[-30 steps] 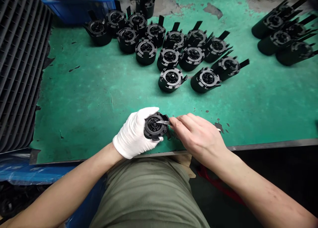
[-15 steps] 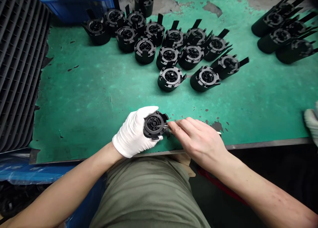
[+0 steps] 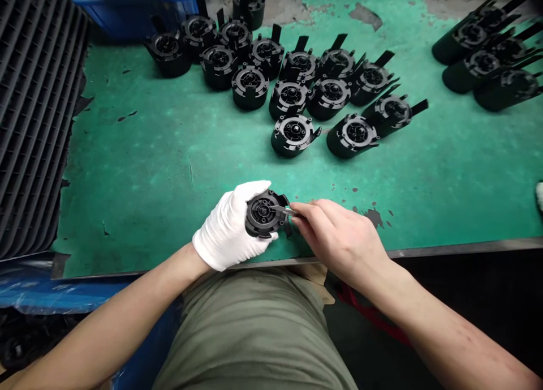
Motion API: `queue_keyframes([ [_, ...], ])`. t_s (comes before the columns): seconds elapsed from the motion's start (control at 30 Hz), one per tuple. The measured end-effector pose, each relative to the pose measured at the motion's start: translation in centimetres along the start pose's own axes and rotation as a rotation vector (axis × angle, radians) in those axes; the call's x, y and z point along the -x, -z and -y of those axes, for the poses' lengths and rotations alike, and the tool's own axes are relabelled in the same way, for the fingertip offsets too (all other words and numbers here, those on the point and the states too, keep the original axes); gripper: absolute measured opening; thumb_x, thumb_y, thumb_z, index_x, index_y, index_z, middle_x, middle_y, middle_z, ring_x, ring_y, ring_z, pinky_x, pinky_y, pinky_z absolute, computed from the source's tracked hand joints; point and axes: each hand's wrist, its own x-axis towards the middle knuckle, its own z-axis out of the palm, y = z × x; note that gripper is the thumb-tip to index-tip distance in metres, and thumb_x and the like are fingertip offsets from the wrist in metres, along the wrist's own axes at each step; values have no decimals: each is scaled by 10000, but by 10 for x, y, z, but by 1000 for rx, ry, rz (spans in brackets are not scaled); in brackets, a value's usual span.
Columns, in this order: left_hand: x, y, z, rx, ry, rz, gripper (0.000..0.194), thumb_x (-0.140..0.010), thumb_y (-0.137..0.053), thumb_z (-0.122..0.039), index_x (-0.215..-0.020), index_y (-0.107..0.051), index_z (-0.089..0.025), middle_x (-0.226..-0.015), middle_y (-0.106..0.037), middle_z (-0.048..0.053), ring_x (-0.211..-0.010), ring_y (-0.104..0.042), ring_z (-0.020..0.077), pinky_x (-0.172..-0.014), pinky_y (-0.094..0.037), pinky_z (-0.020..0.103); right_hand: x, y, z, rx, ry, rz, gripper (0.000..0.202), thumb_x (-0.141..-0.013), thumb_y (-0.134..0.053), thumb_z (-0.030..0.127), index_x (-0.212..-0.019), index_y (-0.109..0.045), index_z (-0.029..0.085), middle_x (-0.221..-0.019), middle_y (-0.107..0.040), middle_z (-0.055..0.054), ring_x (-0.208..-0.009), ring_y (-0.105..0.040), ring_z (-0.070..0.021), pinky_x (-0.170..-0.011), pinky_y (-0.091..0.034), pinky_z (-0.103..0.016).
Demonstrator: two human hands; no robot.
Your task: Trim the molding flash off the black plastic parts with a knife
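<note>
My left hand (image 3: pixel 229 226), in a white glove, is wrapped round a round black plastic part (image 3: pixel 263 214) near the table's front edge. The part's ribbed face with a central hub is turned up towards me. Bare and ungloved, my right hand (image 3: pixel 335 228) pinches a slim metal tool (image 3: pixel 285 210), which looks like a blade or tweezers. Its pointed tip lies over the part's face, just right of the hub. My right fingers hide the tool's rear end.
Several black cylindrical parts (image 3: pixel 292 135) stand across the back of the green table (image 3: pixel 139 152), with another group (image 3: pixel 483 64) at the back right. A blue bin (image 3: pixel 139 16) is behind, black ribbed trays (image 3: pixel 34 118) at left. Another person's gloved hand (image 3: pixel 539 195) shows at the right edge.
The tool and my right hand have shifted slightly up, and the tool lies at a different angle over the part. The other person's gloved hand has moved right, mostly out of view.
</note>
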Motion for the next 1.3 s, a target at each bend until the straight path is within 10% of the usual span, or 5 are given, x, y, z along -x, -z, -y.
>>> queue_keyframes([
  [1.3,-3,0,1,8,-16,12,912,-829,-877,-481,-1542,-396,-177,-1431,-615,199,-1320,-670,362,-1136,-582,511,-9,12,2,-8,78,31,233,-1000,-561,31,-1150,-662,177,-1072,-772,-96,-874,-571,-215,-759,-463,-353],
])
